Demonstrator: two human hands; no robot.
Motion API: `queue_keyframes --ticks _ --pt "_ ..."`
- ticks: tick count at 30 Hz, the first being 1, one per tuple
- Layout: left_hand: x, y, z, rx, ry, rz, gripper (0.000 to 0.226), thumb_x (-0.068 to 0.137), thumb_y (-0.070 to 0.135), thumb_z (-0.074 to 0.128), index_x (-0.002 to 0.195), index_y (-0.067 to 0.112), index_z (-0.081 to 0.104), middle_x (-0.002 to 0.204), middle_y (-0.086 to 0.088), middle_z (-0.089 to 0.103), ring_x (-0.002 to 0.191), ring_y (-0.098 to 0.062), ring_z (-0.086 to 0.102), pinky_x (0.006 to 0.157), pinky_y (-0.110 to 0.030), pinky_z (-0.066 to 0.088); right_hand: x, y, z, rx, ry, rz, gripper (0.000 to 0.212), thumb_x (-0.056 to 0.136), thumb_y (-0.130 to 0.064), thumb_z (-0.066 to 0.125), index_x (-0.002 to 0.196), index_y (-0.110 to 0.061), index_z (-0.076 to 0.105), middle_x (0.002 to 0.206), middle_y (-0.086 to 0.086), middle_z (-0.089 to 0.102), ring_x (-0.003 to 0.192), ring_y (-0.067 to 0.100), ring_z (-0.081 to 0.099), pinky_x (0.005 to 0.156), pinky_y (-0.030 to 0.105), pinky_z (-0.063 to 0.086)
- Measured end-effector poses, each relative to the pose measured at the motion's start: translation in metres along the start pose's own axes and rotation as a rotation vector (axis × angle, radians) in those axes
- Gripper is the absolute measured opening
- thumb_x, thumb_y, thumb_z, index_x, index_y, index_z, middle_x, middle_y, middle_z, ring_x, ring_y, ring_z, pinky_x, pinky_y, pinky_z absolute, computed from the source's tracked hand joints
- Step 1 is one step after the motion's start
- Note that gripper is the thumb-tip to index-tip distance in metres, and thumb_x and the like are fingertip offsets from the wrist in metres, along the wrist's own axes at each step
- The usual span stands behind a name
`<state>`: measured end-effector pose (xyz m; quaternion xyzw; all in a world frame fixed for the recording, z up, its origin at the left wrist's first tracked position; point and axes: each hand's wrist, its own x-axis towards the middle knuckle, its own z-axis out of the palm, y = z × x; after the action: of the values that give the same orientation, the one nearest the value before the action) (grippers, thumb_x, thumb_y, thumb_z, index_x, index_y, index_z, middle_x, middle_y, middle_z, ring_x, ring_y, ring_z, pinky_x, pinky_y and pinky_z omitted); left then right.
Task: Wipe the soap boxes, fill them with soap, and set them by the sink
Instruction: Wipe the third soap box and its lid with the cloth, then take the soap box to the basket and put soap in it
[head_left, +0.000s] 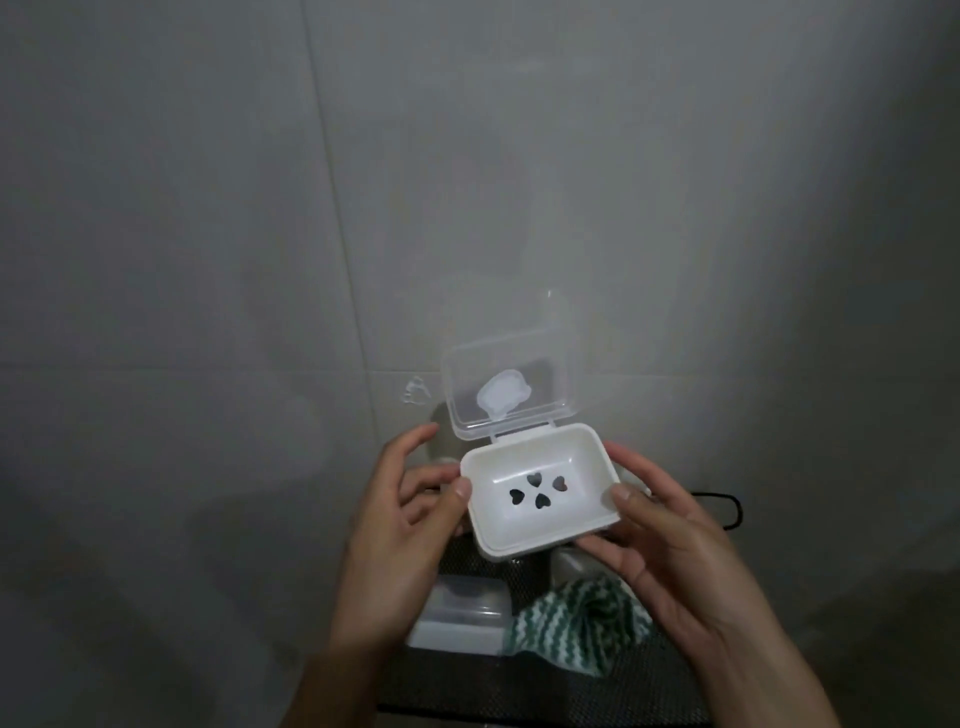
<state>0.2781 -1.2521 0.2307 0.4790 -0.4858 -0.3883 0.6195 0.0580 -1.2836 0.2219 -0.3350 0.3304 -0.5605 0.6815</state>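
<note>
Hands held a white soap box (540, 493) up before a grey tiled wall (208, 208). My left hand (400, 530) pinched its left rim, thumb on top, fingers curled beneath; my right hand (670, 545) clamped the right edge likewise, likely keeping it level for inspection. Its clear lid (511, 384) stood open. Inside lay no soap, only heart-shaped drain holes. Below, on a dark mesh shelf (519, 691), sat another closed box (460, 618), contents unclear, then a green striped cloth (576, 618).

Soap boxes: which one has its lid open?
The soap box held up between both hands, its clear lid flipped back and tray empty. The other box, lower left, stays closed.
</note>
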Motion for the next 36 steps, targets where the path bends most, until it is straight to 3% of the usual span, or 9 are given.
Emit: queue_keyframes --ticks 3,9,14,18,23,28,36 --pt "0.008 0.008 -0.009 0.031 0.013 0.058 0.049 0.092 0.004 0.063 0.127 0.037 0.055 0.099 -0.001 0.073 0.087 -0.012 0.072 0.071 -0.014 0.052 0.005 0.003 0.020 -0.053 -0.083 -0.008 0.051 0.080 0.001 0.064 0.126 -0.021 0.068 0.115 0.026 0.065 0.096 0.032 0.071 0.073 0.041 0.061" --pt "0.032 0.029 -0.034 0.083 0.121 0.133 0.047 0.094 0.000 0.060 0.127 0.034 0.058 0.095 -0.005 0.075 0.080 -0.008 0.071 0.069 -0.015 0.052 0.030 -0.011 0.062 -0.303 -0.280 -0.050 0.075 0.078 0.013 0.058 0.133 -0.037 0.060 0.106 0.010 0.072 0.085 0.020 0.071 0.065 0.033 0.057" --pt "0.038 0.043 -0.053 0.171 0.275 0.169 0.038 0.096 0.005 0.058 0.122 0.031 0.061 0.083 0.004 0.073 0.074 -0.003 0.067 0.068 -0.016 0.050 0.055 -0.016 0.093 -0.392 -0.423 -0.038 0.076 0.084 0.017 0.052 0.133 -0.039 0.058 0.101 0.004 0.072 0.075 0.013 0.068 0.056 0.026 0.053" --pt "0.026 0.050 -0.060 0.191 0.388 0.168 0.038 0.097 0.005 0.055 0.127 0.028 0.061 0.076 0.013 0.068 0.071 0.000 0.061 0.066 -0.014 0.048 0.063 -0.012 0.107 -0.406 -0.543 -0.007 0.075 0.084 0.015 0.053 0.133 -0.041 0.057 0.101 0.003 0.073 0.074 0.014 0.069 0.058 0.029 0.055" --pt "-0.004 0.058 -0.057 0.158 0.513 0.118 0.051 0.082 0.019 0.053 0.131 0.033 0.061 0.093 0.005 0.066 0.077 -0.004 0.061 0.063 -0.015 0.047 0.064 -0.006 0.117 -0.347 -0.649 0.075 0.062 0.091 0.006 0.056 0.132 -0.041 0.057 0.105 0.006 0.073 0.087 0.023 0.073 0.071 0.040 0.061" --pt "-0.054 0.060 -0.050 0.189 0.694 0.103 0.060 0.077 0.016 0.048 0.133 0.036 0.060 0.092 0.001 0.061 0.067 -0.006 0.055 0.050 -0.020 0.043 0.055 0.011 0.125 -0.345 -0.792 0.151 0.060 0.093 0.006 0.055 0.130 -0.042 0.059 0.099 0.004 0.074 0.085 0.019 0.074 0.066 0.034 0.061" --pt "-0.171 0.066 -0.045 0.322 1.022 0.083 0.058 0.078 0.013 0.049 0.130 0.034 0.061 0.102 -0.012 0.066 0.071 -0.006 0.060 0.054 -0.019 0.045 -0.007 0.054 0.139 -0.386 -1.101 0.273 0.065 0.092 0.007 0.053 0.132 -0.044 0.057 0.099 0.000 0.075 0.088 0.016 0.074 0.070 0.033 0.060"
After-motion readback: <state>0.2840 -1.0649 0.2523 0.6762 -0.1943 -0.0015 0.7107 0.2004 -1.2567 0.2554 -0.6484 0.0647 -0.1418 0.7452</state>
